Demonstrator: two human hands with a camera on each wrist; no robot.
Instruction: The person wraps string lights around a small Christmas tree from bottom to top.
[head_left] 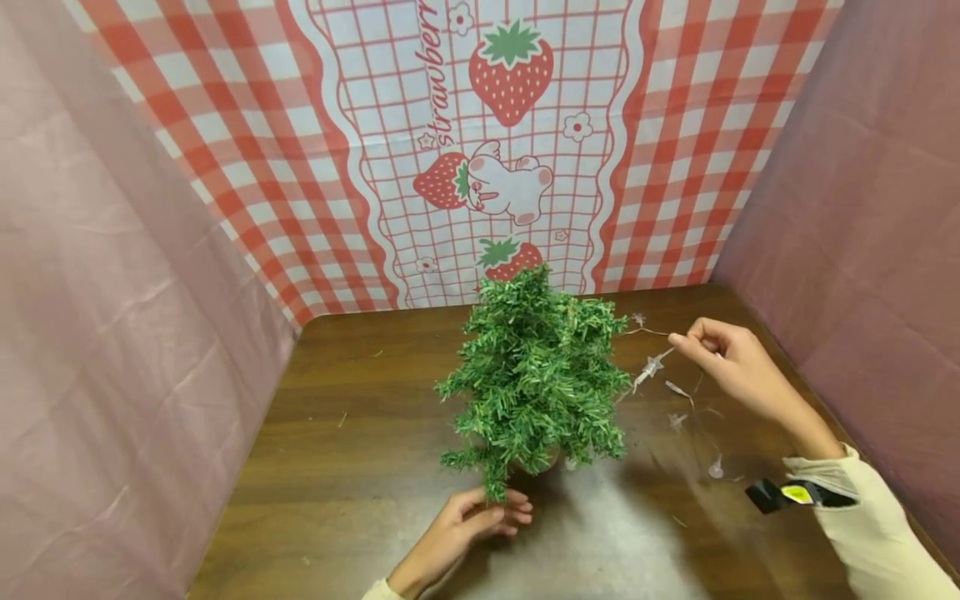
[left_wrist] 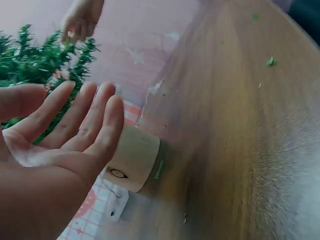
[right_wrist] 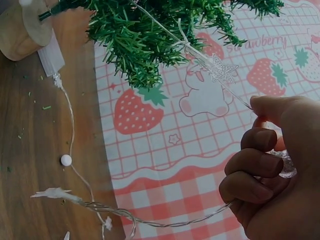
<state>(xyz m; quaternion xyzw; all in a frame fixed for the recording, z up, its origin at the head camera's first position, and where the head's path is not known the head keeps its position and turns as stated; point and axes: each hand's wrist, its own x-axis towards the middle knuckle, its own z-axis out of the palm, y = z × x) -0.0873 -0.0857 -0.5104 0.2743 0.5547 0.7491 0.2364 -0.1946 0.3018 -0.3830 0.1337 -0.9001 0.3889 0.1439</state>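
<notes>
A small artificial Christmas tree stands on a brown table, its round wooden base visible in the left wrist view. My right hand, to the right of the tree, pinches the clear wire of a string of fairy lights between thumb and forefinger. From there the wire runs taut to the branches, with a clear star on it. More of the string passes under the curled fingers. At the front of the tree, my left hand is held palm up with loosely bent fingers, beneath the lowest branch and beside the base.
Loose lights of the string trail over the table right of the tree. A whitish box at the string's end lies against the base. Green needle bits dot the table. A strawberry-print cloth hangs behind, pink cloth at both sides.
</notes>
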